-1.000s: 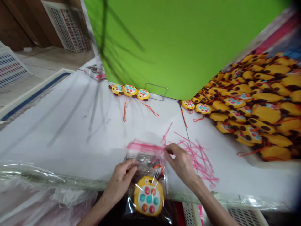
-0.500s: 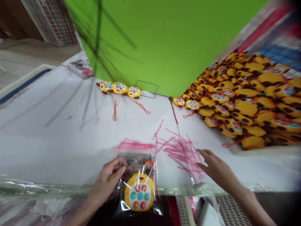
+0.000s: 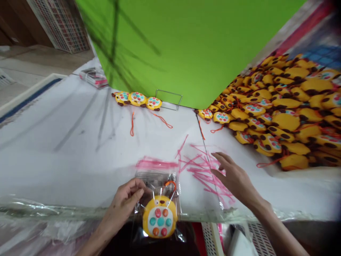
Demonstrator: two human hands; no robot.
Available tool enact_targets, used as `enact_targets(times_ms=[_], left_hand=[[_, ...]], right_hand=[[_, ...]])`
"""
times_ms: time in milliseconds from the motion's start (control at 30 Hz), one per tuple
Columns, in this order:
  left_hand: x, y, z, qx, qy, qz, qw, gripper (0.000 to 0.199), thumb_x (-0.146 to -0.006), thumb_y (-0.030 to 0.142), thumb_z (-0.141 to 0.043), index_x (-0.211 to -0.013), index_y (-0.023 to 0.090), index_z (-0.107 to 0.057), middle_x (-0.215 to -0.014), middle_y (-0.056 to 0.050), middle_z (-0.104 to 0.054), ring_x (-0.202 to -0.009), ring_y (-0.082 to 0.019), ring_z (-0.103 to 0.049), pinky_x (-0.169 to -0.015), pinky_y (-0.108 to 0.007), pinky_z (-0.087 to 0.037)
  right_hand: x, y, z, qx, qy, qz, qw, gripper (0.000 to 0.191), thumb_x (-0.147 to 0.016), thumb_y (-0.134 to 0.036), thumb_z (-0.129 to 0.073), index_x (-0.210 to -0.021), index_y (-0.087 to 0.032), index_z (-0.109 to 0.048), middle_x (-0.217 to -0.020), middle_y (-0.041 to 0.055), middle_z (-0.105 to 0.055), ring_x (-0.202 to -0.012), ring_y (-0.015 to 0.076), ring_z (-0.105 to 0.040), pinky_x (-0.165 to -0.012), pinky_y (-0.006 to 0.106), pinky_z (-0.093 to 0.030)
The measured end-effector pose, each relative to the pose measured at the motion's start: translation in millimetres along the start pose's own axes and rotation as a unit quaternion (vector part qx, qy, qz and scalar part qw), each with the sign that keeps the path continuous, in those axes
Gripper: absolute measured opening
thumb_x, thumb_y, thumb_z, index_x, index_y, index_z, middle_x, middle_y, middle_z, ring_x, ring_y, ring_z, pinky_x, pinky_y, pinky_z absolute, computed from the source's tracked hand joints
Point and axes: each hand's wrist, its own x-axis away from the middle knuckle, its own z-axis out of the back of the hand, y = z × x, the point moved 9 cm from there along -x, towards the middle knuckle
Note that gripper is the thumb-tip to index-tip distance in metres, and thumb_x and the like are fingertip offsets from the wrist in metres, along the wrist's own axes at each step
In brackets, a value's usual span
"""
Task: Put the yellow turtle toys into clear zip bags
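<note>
My left hand [image 3: 130,195] pinches the left side of a clear plastic bag [image 3: 138,213] at the table's front edge. Inside the bag lies a yellow animal-shaped toy [image 3: 160,217] with coloured buttons and an orange loop. Pink strips [image 3: 157,163] lie in a row just beyond the bag's top. My right hand [image 3: 229,174] is over the right side of a loose heap of pink strips [image 3: 197,170], thumb and fingers apart, with nothing seen between them.
Three yellow toys [image 3: 137,99] stand in a row before a large green panel [image 3: 181,49]. A wire frame [image 3: 169,99] is beside them. Many yellow toys [image 3: 286,121] are piled at right. Flat packs [image 3: 93,77] lie at back left.
My right hand has moved left and forward over the pink strips. My left hand keeps its hold on the bag. The whole view has shifted slightly.
</note>
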Motion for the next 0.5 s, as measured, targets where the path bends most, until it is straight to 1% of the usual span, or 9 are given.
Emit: enact_targets(times_ms=[33,67,100,167,200,233,333,400,500], left_hand=[[-0.2,-0.4,-0.1,0.003,0.000,0.000,1.000,0.016,-0.083,0.034,-0.052,-0.079,0.019,-0.056,-0.083,-0.003,-0.068,-0.078,-0.017,-0.060,-0.070,-0.025,-0.043],[-0.3,-0.5,0.0,0.006,0.002,-0.001,1.000,0.016,-0.082,0.034,-0.053,-0.078,0.019,-0.056,-0.081,-0.003,-0.067,-0.077,-0.017,-0.060,-0.069,-0.025,-0.043],[-0.2,-0.4,0.2,0.009,0.005,0.000,1.000,0.016,-0.082,0.034,-0.053,-0.077,0.019,-0.056,-0.080,-0.002,-0.067,-0.076,-0.016,-0.060,-0.068,-0.024,-0.043],[0.2,-0.2,1.3,0.015,0.013,0.005,1.000,0.016,-0.081,0.034,-0.055,-0.075,0.019,-0.056,-0.077,-0.001,-0.067,-0.074,-0.015,-0.060,-0.066,-0.023,-0.042],[0.5,-0.1,1.4,0.014,0.015,0.008,1.000,0.016,-0.080,0.034,-0.055,-0.075,0.019,-0.056,-0.077,-0.001,-0.067,-0.074,-0.015,-0.059,-0.066,-0.023,-0.042],[0.7,0.1,1.4,0.010,0.015,0.008,1.000,0.016,-0.080,0.034,-0.055,-0.075,0.019,-0.056,-0.077,-0.001,-0.067,-0.073,-0.015,-0.059,-0.065,-0.022,-0.042],[1.4,1.7,1.6,-0.007,0.014,-0.002,1.000,0.017,-0.080,0.035,-0.055,-0.075,0.019,-0.056,-0.073,0.000,-0.064,-0.068,-0.014,-0.056,-0.061,-0.022,-0.040],[2.2,1.3,3.4,-0.018,0.022,-0.003,1.000,0.017,-0.081,0.035,-0.054,-0.076,0.019,-0.055,-0.073,0.000,-0.064,-0.070,-0.015,-0.056,-0.062,-0.022,-0.040],[4.5,-1.5,5.0,-0.032,0.021,0.009,0.999,0.018,-0.082,0.037,-0.052,-0.078,0.019,-0.053,-0.078,-0.001,-0.066,-0.074,-0.016,-0.058,-0.066,-0.023,-0.041]], right_hand=[[3.9,-0.8,2.1,-0.028,-0.014,-0.002,1.000,0.043,-0.079,-0.045,-0.056,-0.113,-0.019,-0.059,-0.070,0.0048,-0.063,-0.051,0.0145,-0.055,-0.045,0.026,-0.043],[8.2,-4.6,-2.3,-0.065,-0.043,-0.001,0.997,0.040,-0.081,-0.045,-0.055,-0.109,-0.018,-0.061,-0.062,0.0028,-0.060,-0.049,0.0137,-0.053,-0.044,0.025,-0.041],[12.2,-10.0,-10.6,-0.096,-0.072,-0.001,0.993,0.035,-0.082,-0.045,-0.054,-0.101,-0.017,-0.064,-0.056,0.0011,-0.057,-0.047,0.0127,-0.051,-0.043,0.024,-0.040],[15.8,-20.2,-31.0,-0.118,-0.095,-0.006,0.988,0.027,-0.080,-0.042,-0.056,-0.081,-0.016,-0.065,-0.050,-0.0010,-0.053,-0.045,0.0106,-0.047,-0.043,0.023,-0.038],[15.5,-23.6,-44.1,-0.117,-0.101,-0.014,0.988,0.025,-0.079,-0.040,-0.058,-0.074,-0.016,-0.064,-0.049,-0.0018,-0.051,-0.044,0.0096,-0.046,-0.042,0.022,-0.037],[14.9,-27.0,-60.8,-0.125,-0.124,-0.020,0.984,0.023,-0.078,-0.038,-0.060,-0.072,-0.016,-0.064,-0.049,-0.0023,-0.051,-0.044,0.0090,-0.045,-0.042,0.021,-0.036],[12.0,-37.8,-106.6,-0.185,-0.193,-0.021,0.963,0.020,-0.074,-0.034,-0.065,-0.081,-0.016,-0.065,-0.062,-0.0004,-0.060,-0.051,0.0094,-0.051,-0.046,0.021,-0.039],[9.9,-42.5,-123.8,-0.232,-0.214,-0.023,0.948,0.021,-0.072,-0.034,-0.068,-0.081,-0.016,-0.065,-0.069,0.0010,-0.064,-0.057,0.0106,-0.055,-0.051,0.021,-0.041],[9.3,-45.7,-135.3,-0.275,-0.238,-0.028,0.931,0.020,-0.071,-0.033,-0.068,-0.070,-0.014,-0.061,-0.061,-0.0009,-0.060,-0.053,0.0089,-0.052,-0.048,0.020,-0.038]])
